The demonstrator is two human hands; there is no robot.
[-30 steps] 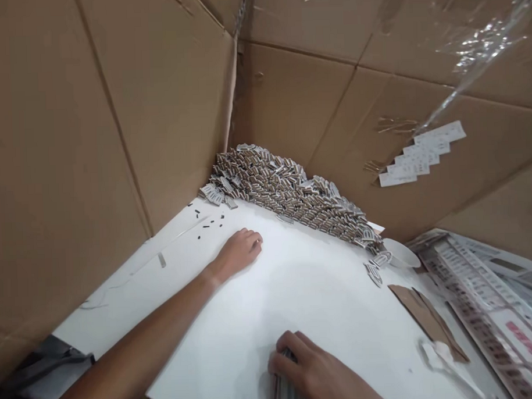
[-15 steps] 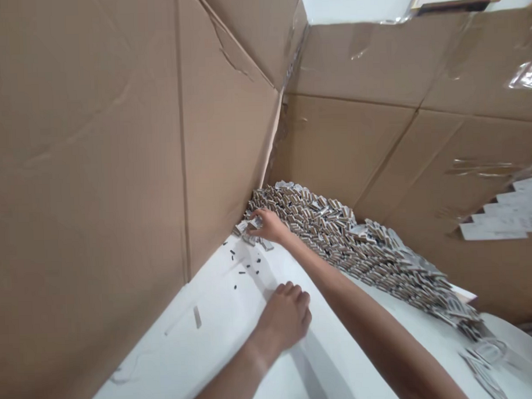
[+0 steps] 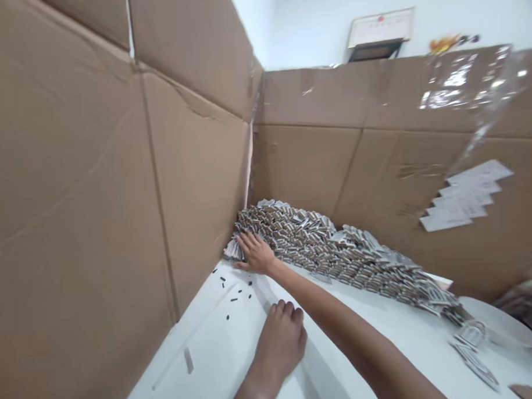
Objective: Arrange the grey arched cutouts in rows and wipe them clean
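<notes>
1. Right hand [image 3: 257,252]: open wide, fingers spread, touching the near end of a long heap of small silver-and-brown overlapping tags [image 3: 311,244], which runs ahead and rightward.
2. Left hand [image 3: 280,338]: curled, palm hidden, so its contents cannot be told; it is over a flat white board [image 3: 197,365], with small black bits [image 3: 234,299] just beyond it.

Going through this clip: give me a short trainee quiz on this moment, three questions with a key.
1. Which hand touches the near end of the pile of small stacked pieces? A: left. B: right.
2. True or false: small black bits lie on the white board, to the left of the left hand.
3. What material are the walls beside the pile?

Key: 1. B, the right hand. 2. True. 3. Brown cardboard.
</notes>
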